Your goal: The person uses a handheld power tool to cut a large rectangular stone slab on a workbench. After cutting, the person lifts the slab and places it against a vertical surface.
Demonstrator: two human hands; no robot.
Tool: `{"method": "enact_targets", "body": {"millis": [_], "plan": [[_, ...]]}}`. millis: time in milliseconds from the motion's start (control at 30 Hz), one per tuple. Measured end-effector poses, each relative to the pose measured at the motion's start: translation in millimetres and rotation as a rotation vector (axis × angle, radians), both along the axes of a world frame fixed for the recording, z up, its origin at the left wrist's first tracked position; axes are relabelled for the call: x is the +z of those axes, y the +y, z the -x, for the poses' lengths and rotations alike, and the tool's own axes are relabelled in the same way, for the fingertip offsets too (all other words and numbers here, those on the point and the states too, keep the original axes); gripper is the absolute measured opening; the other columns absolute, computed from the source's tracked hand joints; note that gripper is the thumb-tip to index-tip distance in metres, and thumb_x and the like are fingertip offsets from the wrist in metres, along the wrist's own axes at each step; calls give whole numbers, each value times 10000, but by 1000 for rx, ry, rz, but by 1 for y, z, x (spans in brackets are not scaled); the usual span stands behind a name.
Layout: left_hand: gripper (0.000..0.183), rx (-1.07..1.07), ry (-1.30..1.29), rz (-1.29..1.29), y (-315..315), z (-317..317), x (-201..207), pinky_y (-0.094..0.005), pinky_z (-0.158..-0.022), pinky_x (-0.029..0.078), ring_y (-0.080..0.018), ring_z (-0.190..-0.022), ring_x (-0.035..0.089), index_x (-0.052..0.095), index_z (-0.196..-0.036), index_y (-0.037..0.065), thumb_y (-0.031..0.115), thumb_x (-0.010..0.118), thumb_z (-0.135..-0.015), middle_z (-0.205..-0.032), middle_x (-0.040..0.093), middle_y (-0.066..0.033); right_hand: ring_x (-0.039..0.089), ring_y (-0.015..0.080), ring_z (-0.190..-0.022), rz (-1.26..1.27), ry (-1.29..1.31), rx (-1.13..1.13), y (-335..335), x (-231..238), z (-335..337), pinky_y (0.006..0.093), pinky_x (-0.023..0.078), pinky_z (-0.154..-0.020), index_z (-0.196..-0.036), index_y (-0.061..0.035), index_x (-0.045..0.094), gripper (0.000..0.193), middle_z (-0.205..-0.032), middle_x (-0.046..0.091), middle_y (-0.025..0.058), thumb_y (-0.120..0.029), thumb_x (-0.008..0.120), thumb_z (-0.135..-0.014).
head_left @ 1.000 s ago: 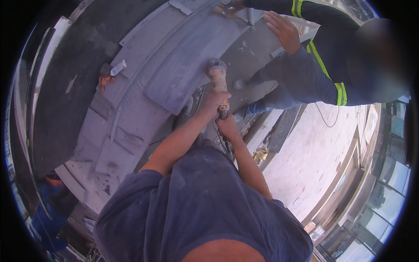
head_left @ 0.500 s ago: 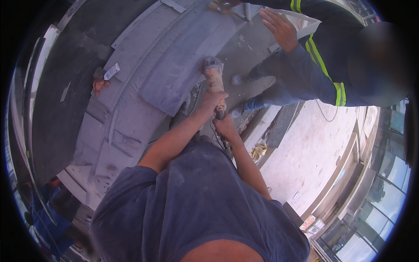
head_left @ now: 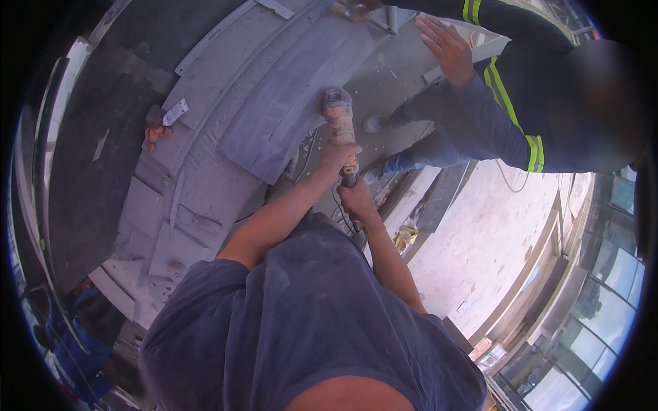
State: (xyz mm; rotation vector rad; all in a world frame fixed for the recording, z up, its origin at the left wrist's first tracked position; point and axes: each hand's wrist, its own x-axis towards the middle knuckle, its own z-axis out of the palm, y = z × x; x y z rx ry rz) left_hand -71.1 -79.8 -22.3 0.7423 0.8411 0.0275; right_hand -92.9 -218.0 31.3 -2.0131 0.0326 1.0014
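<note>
A dusty orange angle grinder (head_left: 340, 125) points away from me, its head over the right edge of a grey stone slab (head_left: 274, 113). Whether the disc touches the slab cannot be made out. My left hand (head_left: 338, 157) wraps round the grinder's body. Closer to me, my right hand (head_left: 357, 197) is closed on its dark rear handle. A cable hangs below the handle. Across the slab's far end, a co-worker's raised hand (head_left: 449, 49) is spread, apart from the grinder.
The co-worker (head_left: 510, 103), in dark clothes with yellow-green stripes, stands at the right. Stone strips and offcuts (head_left: 142, 202) lie at the left, near a reddish-brown object (head_left: 156, 133) with a white label. A pale board (head_left: 490, 233) spans the right. Another person in blue (head_left: 82, 349) is at lower left.
The grinder and both my hands have shifted slightly to the right. The co-worker's raised hand has moved a little right and nearer. My grip stays the same.
</note>
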Motion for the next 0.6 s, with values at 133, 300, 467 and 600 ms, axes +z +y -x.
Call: {"method": "enact_targets", "body": {"millis": [133,300,467,600], "plan": [[320,18,-1,0,0,-3,3,-391,-569,623,-227,-670,744,694,-1073,43,46,907,-834,-886,732,-92,701,242,-584,-2,2,2,2,3,-3,429,545,-543,-1167,64,644,331,-767,712,128,-131,697,-905],[323,-10,7,11,3,-6,-6,-400,-609,619,-225,-704,751,718,-1080,31,71,913,-826,-909,744,-90,702,239,-590,35,-42,19,6,4,-5,426,545,-547,-1146,63,647,318,-764,710,128,-137,697,-904],[367,-25,25,-20,4,-7,-7,-398,-686,622,-219,-762,767,740,-1103,9,103,923,-800,-962,774,-96,711,241,-601,32,-30,13,9,10,-7,424,550,-553,-1126,74,656,311,-766,715,136,-134,695,-898],[317,7,4,-39,3,-10,-8,-399,-585,616,-227,-680,743,715,-1060,32,85,923,-826,-889,727,-86,726,252,-629,42,-20,1,7,1,-8,432,565,-589,-1128,78,665,320,-774,726,147,-134,703,-891]]}}
